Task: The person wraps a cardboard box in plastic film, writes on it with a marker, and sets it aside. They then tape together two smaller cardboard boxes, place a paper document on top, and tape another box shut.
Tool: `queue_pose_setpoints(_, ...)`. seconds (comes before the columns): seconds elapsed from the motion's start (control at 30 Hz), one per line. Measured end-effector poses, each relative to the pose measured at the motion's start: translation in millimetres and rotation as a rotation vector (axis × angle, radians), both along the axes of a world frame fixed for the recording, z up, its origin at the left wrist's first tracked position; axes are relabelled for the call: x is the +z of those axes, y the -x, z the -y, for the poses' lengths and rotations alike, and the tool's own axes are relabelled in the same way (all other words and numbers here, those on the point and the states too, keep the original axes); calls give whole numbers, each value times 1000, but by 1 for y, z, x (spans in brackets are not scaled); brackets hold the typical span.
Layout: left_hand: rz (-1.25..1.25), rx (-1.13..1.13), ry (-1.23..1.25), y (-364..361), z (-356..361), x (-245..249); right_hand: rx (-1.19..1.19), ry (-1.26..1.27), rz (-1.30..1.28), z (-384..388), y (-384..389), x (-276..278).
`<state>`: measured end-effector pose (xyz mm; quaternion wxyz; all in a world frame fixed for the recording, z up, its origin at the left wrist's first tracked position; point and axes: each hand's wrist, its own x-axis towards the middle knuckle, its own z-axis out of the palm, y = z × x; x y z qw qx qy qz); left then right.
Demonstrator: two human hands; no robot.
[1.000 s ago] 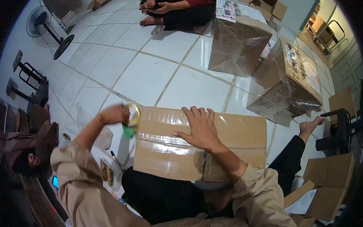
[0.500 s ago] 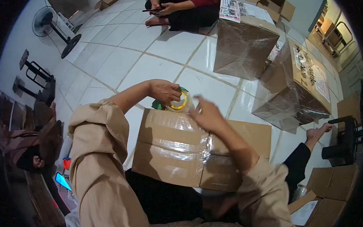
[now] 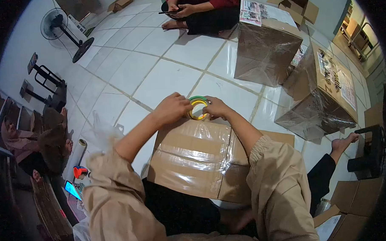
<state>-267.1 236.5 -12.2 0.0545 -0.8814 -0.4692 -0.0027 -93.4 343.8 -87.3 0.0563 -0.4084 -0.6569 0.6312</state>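
At lap [image 3: 179, 208], carton [image 3: 190, 152] lengthwise left to right, hands [image 3: 172, 107] holding tape [image 3: 198, 99]

matt cardbd box [image 3: 208, 173] w/ glossy plas. tape strips [image 3: 181, 159], smooth shiny flr tiles [image 3: 157, 81], matt cloth sleeves [image 3: 282, 183]

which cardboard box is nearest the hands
The taped cardboard box, with the tape roll held at its far edge; the plastic-wrapped boxes and open boxes sit farther off.
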Motion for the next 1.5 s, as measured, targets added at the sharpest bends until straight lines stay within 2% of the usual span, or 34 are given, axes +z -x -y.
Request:
queue_pose_setpoints(0.03,-3,3,-3,0,11,-2,3,-3,-3,0,1,0)
queue_pose_setpoints(0.1,558,428,-108,-7,36,-10,-1,-8,14,-3,2,-3)
queue_pose_setpoints(0.13,629,546,-170,-22,50,-8,-1,-10,14,-3,1,-4)
queue_pose_setpoints(0.17,628,547,-173,-22,55,-13,4,21,24,-4,1,-4)
queue_pose_setpoints(0.23,620,749,-91,-15,59,-23,12,51,27,-7,1,-5)
queue_pose_setpoints(0.3,592,732,-104,-16,61,-22,66,200,54,-19,-11,-13)
queue_pose_setpoints(0.37,517,649,-159,-15,60,-20,19,214,63,-42,-38,-17)
queue_pose_setpoints(0.4,517,632,-152,-14,58,-20,-67,156,98,-56,-59,-19)
queue_pose_setpoints(0.5,581,608,-166,-16,55,-24,-46,94,213,-99,-153,-22)
queue_pose_setpoints(0.57,595,642,-212,-17,54,-24,-107,33,280,-100,-202,-19)
queue_pose_setpoints(0.6,618,667,-152,-16,54,-24,-134,41,288,-94,-214,-24)
queue_pose_setpoints(0.67,624,666,-118,-17,52,-23,-94,-198,251,-79,-221,-32)
queue_pose_setpoints(0.7,608,641,-105,-20,53,-23,-121,-184,242,-73,-225,-33)
queue_pose_setpoints(0.77,482,697,-134,-20,52,-21,-187,-39,116,-65,-229,-20)
queue_pose_setpoints(0.8,310,738,-161,-18,57,-21,-94,-4,65,-59,-234,-12)
queue_pose_setpoints(0.83,298,722,-170,-18,62,-25,-109,-8,48,-53,-240,-6)
queue_pose_setpoints(0.9,522,962,-164,-19,75,-38,-85,51,-50,-41,-250,-6)
queue_pose_setpoints(0.93,604,1020,-35,-18,80,-39,-74,-54,-147,-46,-251,-35)
queue_pose_setpoints(0.97,607,1019,-31,-27,78,-26,-76,-52,-143,-42,-252,-31)
queue_pose_setpoints(1.03,712,1254,193,-45,75,-9,-283,93,-261,-35,-254,-23)
queue_pose_setpoints(1.07,589,1176,21,-34,73,-26,-278,95,-243,-34,-252,-23)
queue_pose_setpoints(1.13,615,1154,35,-29,69,-24,-414,15,-425,-31,-244,-25)
queue_pose_setpoints(1.33,532,1142,-45,21,28,-17,-624,127,-531,-34,-189,-41)
queue_pose_setpoints(1.4,332,1170,-181,49,12,-18,-683,124,-562,-36,-159,-45)
queue_pose_setpoints(1.43,317,1163,-195,62,6,-28,-705,158,-517,-38,-145,-50)
queue_pose_setpoints(1.5,-177,765,-684,84,-12,-44,-736,188,-495,-39,-126,-43)
